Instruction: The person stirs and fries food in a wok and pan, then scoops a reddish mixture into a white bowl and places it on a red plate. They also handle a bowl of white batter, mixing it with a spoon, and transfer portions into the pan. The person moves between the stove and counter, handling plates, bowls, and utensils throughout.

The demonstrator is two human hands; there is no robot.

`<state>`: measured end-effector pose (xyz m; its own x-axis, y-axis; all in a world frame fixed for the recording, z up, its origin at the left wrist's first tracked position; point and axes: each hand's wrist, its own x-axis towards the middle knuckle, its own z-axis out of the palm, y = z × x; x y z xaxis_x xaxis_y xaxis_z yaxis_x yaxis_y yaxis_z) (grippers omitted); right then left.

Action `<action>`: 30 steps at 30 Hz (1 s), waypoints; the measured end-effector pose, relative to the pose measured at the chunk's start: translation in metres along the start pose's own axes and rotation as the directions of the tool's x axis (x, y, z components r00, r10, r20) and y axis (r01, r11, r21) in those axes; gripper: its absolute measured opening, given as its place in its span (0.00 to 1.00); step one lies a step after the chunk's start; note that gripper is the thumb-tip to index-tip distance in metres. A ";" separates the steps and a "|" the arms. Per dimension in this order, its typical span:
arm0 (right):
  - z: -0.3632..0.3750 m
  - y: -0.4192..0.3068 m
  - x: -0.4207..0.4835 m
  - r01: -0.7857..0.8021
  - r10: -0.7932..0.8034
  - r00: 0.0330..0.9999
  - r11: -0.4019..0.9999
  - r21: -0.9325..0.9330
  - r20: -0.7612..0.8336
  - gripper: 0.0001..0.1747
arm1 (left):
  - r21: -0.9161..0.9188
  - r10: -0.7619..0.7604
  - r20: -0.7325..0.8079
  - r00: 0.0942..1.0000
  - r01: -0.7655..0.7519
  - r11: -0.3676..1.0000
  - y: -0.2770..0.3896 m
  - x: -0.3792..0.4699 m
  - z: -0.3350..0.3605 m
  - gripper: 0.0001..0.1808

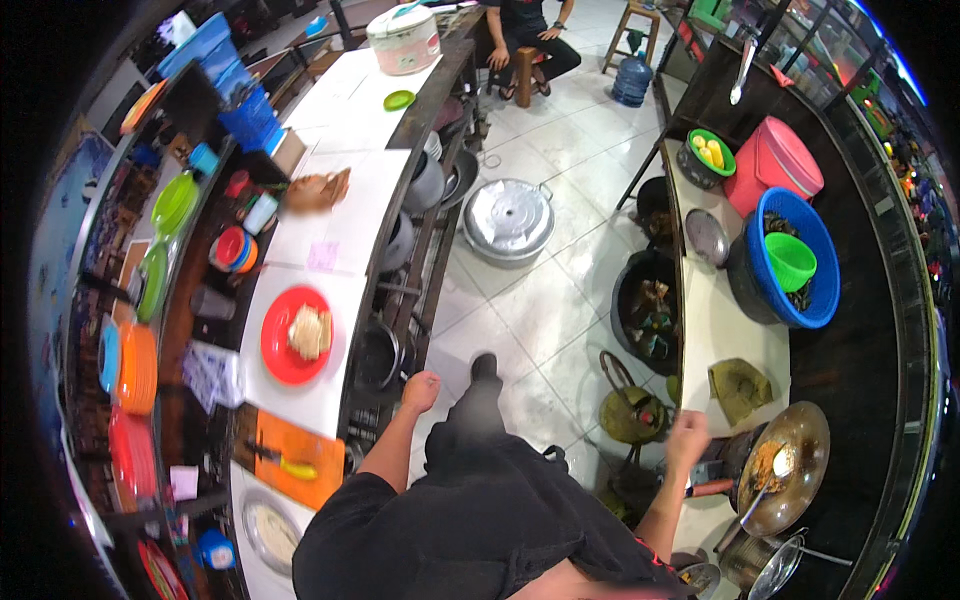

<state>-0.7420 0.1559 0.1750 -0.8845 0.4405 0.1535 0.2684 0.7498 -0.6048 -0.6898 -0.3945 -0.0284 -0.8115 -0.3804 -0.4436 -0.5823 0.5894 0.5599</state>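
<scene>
My left hand (421, 391) hangs beside the left counter's edge, fingers curled, with nothing visible in it. On that counter lies a red plate (274, 337) bearing a pale folded food item (310, 331). Nearer me is an orange cutting board (315, 457) with a yellow-handled knife (298, 469) across it. At the right counter, my blurred right hand (688, 435) is just above the wooden wok handle (709, 489), apart from it; its grip is unclear. The wok (799, 472) holds orange-brown food (766, 459) and a metal ladle (781, 462).
A lidded aluminium pot (510, 217) stands on the tiled floor (525, 307) ahead. Along the right counter are a blue basket (825, 247), a pink bucket (772, 161) and a cloth (739, 390). A dark tub (626, 300) sits below it. One seated person (529, 37) is farther off.
</scene>
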 end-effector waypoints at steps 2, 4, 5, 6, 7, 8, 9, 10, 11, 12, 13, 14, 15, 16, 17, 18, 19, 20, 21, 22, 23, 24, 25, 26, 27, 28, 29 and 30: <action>0.073 -0.026 0.010 0.193 -0.183 0.936 0.981 -0.005 0.302 0.06 | -0.075 0.093 -0.024 0.995 -0.095 0.993 0.072 0.055 -0.024 0.14; 0.138 -0.070 0.009 0.175 -0.149 0.814 0.985 0.007 0.561 0.09 | -0.199 0.162 -0.039 0.986 -0.167 0.966 0.100 0.099 -0.048 0.14; 0.168 -0.076 0.011 0.215 -0.127 0.716 0.976 -0.044 0.687 0.12 | -0.225 0.171 -0.012 0.985 -0.169 0.960 0.110 0.120 -0.059 0.14; 0.187 -0.089 0.015 0.216 -0.092 0.620 0.975 -0.057 0.779 0.15 | -0.257 0.171 0.006 0.985 -0.164 0.952 0.120 0.141 -0.068 0.14; 0.202 -0.103 0.013 0.262 -0.063 0.536 0.961 -0.094 0.842 0.18 | -0.280 0.141 0.036 0.989 -0.126 0.952 0.116 0.148 -0.074 0.15; 0.221 -0.106 0.029 0.268 -0.049 0.554 0.956 -0.122 0.831 0.18 | -0.211 0.179 -0.010 0.984 -0.177 0.961 0.114 0.171 -0.074 0.15; 0.236 -0.112 0.033 0.271 -0.034 0.553 0.952 -0.141 0.833 0.18 | -0.235 0.147 0.004 0.989 -0.141 0.962 0.098 0.168 -0.072 0.16; 0.245 -0.126 0.046 0.270 -0.044 0.540 0.955 -0.124 0.840 0.17 | -0.250 0.137 0.003 0.991 -0.132 0.959 0.094 0.178 -0.078 0.16; 0.253 -0.140 0.056 0.280 0.006 0.562 0.940 -0.197 0.827 0.15 | -0.267 0.128 0.002 0.992 -0.123 0.956 0.090 0.185 -0.083 0.17; 0.267 -0.149 0.069 0.275 -0.021 0.584 0.946 -0.173 0.811 0.14 | -0.297 0.038 0.102 0.994 -0.006 0.955 0.088 0.180 -0.094 0.18; 0.282 -0.158 0.082 0.270 -0.046 0.604 0.951 -0.149 0.795 0.14 | -0.362 -0.031 0.138 0.990 0.080 0.929 0.068 0.180 -0.088 0.19; 0.303 -0.169 0.101 0.251 -0.084 0.591 0.964 -0.084 0.802 0.13 | -0.378 -0.072 0.155 0.985 0.127 0.917 0.048 0.175 -0.082 0.19; 0.331 -0.180 0.119 0.236 -0.063 0.581 0.967 -0.095 0.811 0.13 | -0.385 -0.102 0.192 0.976 0.171 0.907 0.036 0.178 -0.076 0.20; 0.370 -0.182 0.136 0.246 -0.039 0.570 0.961 -0.125 0.821 0.14 | -0.345 -0.172 0.215 0.961 0.240 0.907 0.042 0.176 -0.083 0.20; 0.419 -0.179 0.155 0.279 -0.089 0.541 0.957 -0.079 0.837 0.14 | -0.301 -0.246 0.236 0.940 0.311 0.901 0.051 0.173 -0.096 0.20; 0.460 -0.208 0.179 0.303 -0.126 0.510 0.952 -0.040 0.851 0.15 | -0.281 -0.291 0.188 0.938 0.336 0.899 0.055 0.167 -0.101 0.20; 0.507 -0.239 0.201 0.289 -0.105 0.485 0.956 -0.046 0.868 0.16 | -0.267 -0.337 0.131 0.932 0.360 0.894 0.059 0.160 -0.102 0.21; 0.556 -0.267 0.223 0.286 -0.161 0.450 0.958 0.029 0.878 0.16 | -0.255 -0.397 0.119 0.910 0.414 0.874 0.055 0.150 -0.102 0.21; 0.611 -0.295 0.244 0.333 -0.227 0.410 0.939 0.086 0.883 0.16 | -0.251 -0.459 0.098 0.883 0.468 0.847 0.055 0.142 -0.098 0.21; 0.665 -0.329 0.263 0.417 -0.238 0.401 0.907 0.055 0.884 0.16 | -0.342 -0.579 0.143 0.802 0.589 0.732 0.068 0.134 -0.095 0.21; 0.722 -0.358 0.280 0.414 -0.307 0.401 0.901 0.128 0.863 0.15 | -0.430 -0.686 0.191 0.703 0.688 0.585 0.084 0.122 -0.095 0.21; 0.774 -0.398 0.293 0.448 -0.328 0.341 0.880 0.155 0.881 0.14 | -0.472 -0.713 0.187 0.675 0.699 0.538 0.103 0.108 -0.086 0.21; 0.855 -0.394 0.324 0.385 -0.428 0.411 0.882 0.272 0.805 0.15 | -0.463 -0.694 0.171 0.700 0.678 0.570 0.109 0.128 -0.105 0.21; 0.901 -0.431 0.339 0.489 -0.496 0.414 0.828 0.273 0.763 0.16 | -0.516 -0.713 0.190 0.675 0.687 0.512 0.124 0.133 -0.100 0.21; 0.953 -0.449 0.366 0.548 -0.632 0.368 0.740 0.389 0.683 0.13 | -0.564 -0.712 0.215 0.668 0.680 0.468 0.138 0.148 -0.101 0.21; 1.007 -0.464 0.408 0.837 -0.748 0.296 0.503 0.216 0.594 0.11 | -0.457 -0.695 0.231 0.681 0.706 0.540 0.143 0.182 -0.121 0.22; 1.029 -0.508 0.398 0.884 -0.690 0.090 0.387 0.261 0.718 0.14 | -0.409 -0.757 0.254 0.602 0.776 0.480 0.179 0.183 -0.105 0.23; 1.046 -0.544 0.395 0.914 -0.660 -0.017 0.294 0.279 0.751 0.14 | -0.390 -0.788 0.262 0.558 0.808 0.442 0.210 0.189 -0.102 0.23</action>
<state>-1.6366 -0.5942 -0.2524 -0.4484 -0.8732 -0.1908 -0.8362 0.4852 -0.2558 -0.9705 -0.4159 0.0764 0.0189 -0.4894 -0.8718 -0.9319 -0.3246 0.1620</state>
